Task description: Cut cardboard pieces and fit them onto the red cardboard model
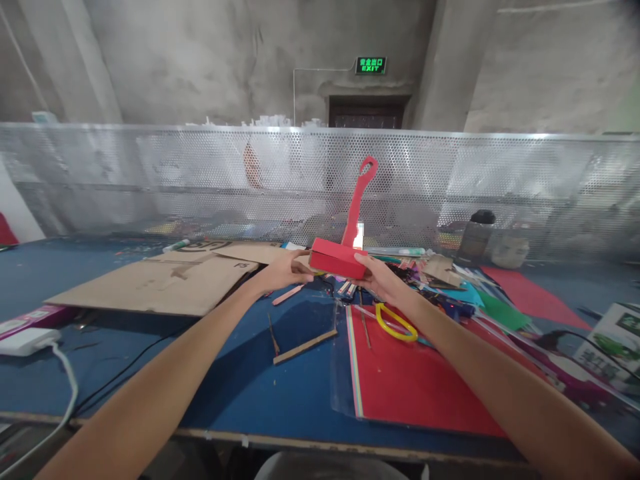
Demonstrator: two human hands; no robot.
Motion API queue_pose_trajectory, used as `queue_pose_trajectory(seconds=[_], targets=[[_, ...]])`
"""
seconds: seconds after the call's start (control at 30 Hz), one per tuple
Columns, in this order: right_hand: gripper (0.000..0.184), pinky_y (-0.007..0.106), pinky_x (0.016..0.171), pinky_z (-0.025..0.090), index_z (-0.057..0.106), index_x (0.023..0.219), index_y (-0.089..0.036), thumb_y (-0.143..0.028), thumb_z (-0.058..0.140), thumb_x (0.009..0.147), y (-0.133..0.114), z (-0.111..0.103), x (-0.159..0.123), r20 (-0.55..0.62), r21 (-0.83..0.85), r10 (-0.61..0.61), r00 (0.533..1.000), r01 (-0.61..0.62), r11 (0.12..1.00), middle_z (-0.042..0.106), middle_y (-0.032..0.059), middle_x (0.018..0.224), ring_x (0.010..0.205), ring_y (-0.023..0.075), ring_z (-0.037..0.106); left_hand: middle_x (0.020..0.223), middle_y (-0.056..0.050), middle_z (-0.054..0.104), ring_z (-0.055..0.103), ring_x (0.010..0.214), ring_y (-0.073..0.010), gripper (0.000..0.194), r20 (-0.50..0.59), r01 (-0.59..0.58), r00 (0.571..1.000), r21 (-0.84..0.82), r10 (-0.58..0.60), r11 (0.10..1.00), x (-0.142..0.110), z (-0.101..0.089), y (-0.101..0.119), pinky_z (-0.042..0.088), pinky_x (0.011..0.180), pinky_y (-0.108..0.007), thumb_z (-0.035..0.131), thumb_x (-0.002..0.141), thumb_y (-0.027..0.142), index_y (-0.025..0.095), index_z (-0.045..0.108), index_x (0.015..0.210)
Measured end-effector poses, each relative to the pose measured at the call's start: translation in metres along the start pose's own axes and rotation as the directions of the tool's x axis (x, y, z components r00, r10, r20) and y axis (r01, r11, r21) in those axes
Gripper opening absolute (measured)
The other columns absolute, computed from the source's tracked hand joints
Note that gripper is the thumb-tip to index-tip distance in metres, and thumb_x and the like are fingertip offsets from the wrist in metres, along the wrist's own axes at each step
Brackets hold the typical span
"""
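Above the table I hold up a red cardboard model (336, 257): a flat box-like base with a long upright strip rising from it, ending in a loop. My left hand (286, 270) pinches the base's left end, with the fingertips partly behind it. At the right end, my right hand (381, 279) grips the base, thumb on the front face and fingers underneath. Beneath my right forearm lie yellow-handled scissors (397, 325) on a stack of coloured paper (415, 380), red on top. Thin cardboard strips (306, 347) rest on the blue table below the model.
Large cardboard sheets (175, 280) cover the left side. A white adapter (27, 341) with its cable sits at the far left. Paper scraps and tools are heaped at the right, near a dark bottle (476, 239) and a printed box (613, 347). A perforated metal screen (200, 180) stands behind.
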State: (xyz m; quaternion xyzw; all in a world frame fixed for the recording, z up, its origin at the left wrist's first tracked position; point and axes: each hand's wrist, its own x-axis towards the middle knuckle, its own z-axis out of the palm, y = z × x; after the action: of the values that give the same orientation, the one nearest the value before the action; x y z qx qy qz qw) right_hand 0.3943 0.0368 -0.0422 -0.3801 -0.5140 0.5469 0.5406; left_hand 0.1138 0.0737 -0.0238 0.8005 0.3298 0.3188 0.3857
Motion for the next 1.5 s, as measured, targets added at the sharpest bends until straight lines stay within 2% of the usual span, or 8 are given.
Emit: queue_pose_trajectory(seconds=[0.2, 0.37, 0.53, 0.7, 0.9, 1.1, 1.3, 1.5], targets=[[0.034, 0.034, 0.08, 0.06, 0.066, 0.111, -0.021, -0.045, 0.069, 0.089, 0.005, 0.0, 0.003, 0.022, 0.05, 0.023, 0.999, -0.024, 0.998, 0.076, 0.0098, 0.107, 0.089, 0.0209, 0.072, 0.115, -0.016, 0.075, 0.075, 0.091, -0.0261, 0.095, -0.1, -0.053, 0.993, 0.119, 0.065, 0.992, 0.006, 0.012, -0.007, 0.055, 0.079, -0.037, 0.082, 0.076, 0.033, 0.02, 0.032, 0.155], [0.032, 0.034, 0.081, 0.061, 0.066, 0.111, -0.021, -0.045, 0.067, 0.09, 0.005, 0.0, 0.003, 0.025, 0.082, 0.029, 0.999, -0.031, 0.996, 0.077, 0.0093, 0.105, 0.09, 0.0211, 0.072, 0.095, -0.007, 0.079, 0.073, 0.069, -0.0212, 0.07, -0.188, -0.088, 0.973, 0.23, 0.133, 0.969, 0.007, 0.011, -0.004, 0.054, 0.075, -0.034, 0.07, 0.086, 0.038, 0.019, 0.045, 0.149], [0.028, 0.035, 0.083, 0.062, 0.065, 0.11, -0.021, -0.043, 0.065, 0.092, 0.001, -0.005, 0.004, 0.003, 0.128, 0.037, 0.999, -0.037, 0.991, 0.076, 0.0096, 0.105, 0.088, 0.0206, 0.072, 0.088, -0.006, 0.079, 0.07, 0.061, -0.0181, 0.028, -0.29, -0.062, 0.94, 0.379, 0.182, 0.923, 0.004, -0.011, -0.003, 0.052, 0.071, -0.03, 0.063, 0.089, 0.04, 0.018, 0.074, 0.104], [0.026, 0.036, 0.084, 0.063, 0.064, 0.111, -0.021, -0.041, 0.063, 0.094, 0.0, -0.008, 0.004, 0.019, 0.157, 0.038, 0.999, -0.04, 0.987, 0.076, 0.0095, 0.105, 0.089, 0.0218, 0.073, 0.088, -0.005, 0.078, 0.065, 0.052, -0.0155, 0.025, -0.434, 0.052, 0.885, 0.455, 0.17, 0.889, 0.003, -0.032, -0.009, 0.049, 0.062, -0.029, 0.057, 0.092, 0.04, 0.019, 0.071, 0.092], [0.03, 0.035, 0.084, 0.063, 0.064, 0.115, -0.022, -0.044, 0.062, 0.094, 0.002, -0.006, 0.003, 0.046, 0.146, 0.026, 0.999, -0.032, 0.989, 0.076, 0.0091, 0.109, 0.089, 0.0207, 0.072, 0.084, -0.009, 0.078, 0.066, 0.056, -0.0162, 0.034, -0.114, 0.06, 0.993, 0.203, -0.037, 0.977, 0.004, -0.012, -0.007, 0.049, 0.06, -0.029, 0.068, 0.085, 0.038, 0.015, 0.069, 0.11], [0.031, 0.034, 0.084, 0.062, 0.065, 0.115, -0.022, -0.046, 0.06, 0.095, 0.0, 0.003, -0.001, 0.066, 0.145, 0.024, 0.997, -0.034, 0.989, 0.076, 0.0093, 0.109, 0.088, 0.0198, 0.072, 0.091, -0.011, 0.079, 0.063, 0.058, -0.0132, 0.065, 0.138, 0.12, 0.984, -0.043, -0.113, 0.992, 0.003, 0.016, 0.001, 0.044, 0.058, -0.026, 0.076, 0.082, 0.048, 0.016, 0.061, 0.137], [0.032, 0.035, 0.088, 0.061, 0.065, 0.117, -0.021, -0.045, 0.058, 0.096, -0.002, 0.007, -0.003, 0.067, 0.171, 0.049, 0.997, -0.06, 0.983, 0.076, 0.0105, 0.108, 0.091, 0.0207, 0.072, 0.093, -0.011, 0.078, 0.058, 0.056, -0.0097, 0.048, 0.032, 0.081, 0.997, -0.134, -0.077, 0.988, 0.008, 0.023, -0.003, 0.041, 0.055, -0.024, 0.076, 0.08, 0.053, 0.014, 0.076, 0.107], [0.028, 0.034, 0.084, 0.064, 0.065, 0.115, -0.022, -0.042, 0.062, 0.095, -0.002, -0.007, 0.003, -0.004, 0.195, 0.042, 0.999, -0.04, 0.98, 0.075, 0.009, 0.114, 0.093, 0.0212, 0.072, 0.096, -0.01, 0.078, 0.055, 0.055, -0.008, 0.051, -0.252, 0.031, 0.964, -0.198, -0.082, 0.98, 0.006, -0.016, -0.007, 0.042, 0.054, -0.023, 0.078, 0.073, 0.062, 0.015, 0.076, 0.094]])
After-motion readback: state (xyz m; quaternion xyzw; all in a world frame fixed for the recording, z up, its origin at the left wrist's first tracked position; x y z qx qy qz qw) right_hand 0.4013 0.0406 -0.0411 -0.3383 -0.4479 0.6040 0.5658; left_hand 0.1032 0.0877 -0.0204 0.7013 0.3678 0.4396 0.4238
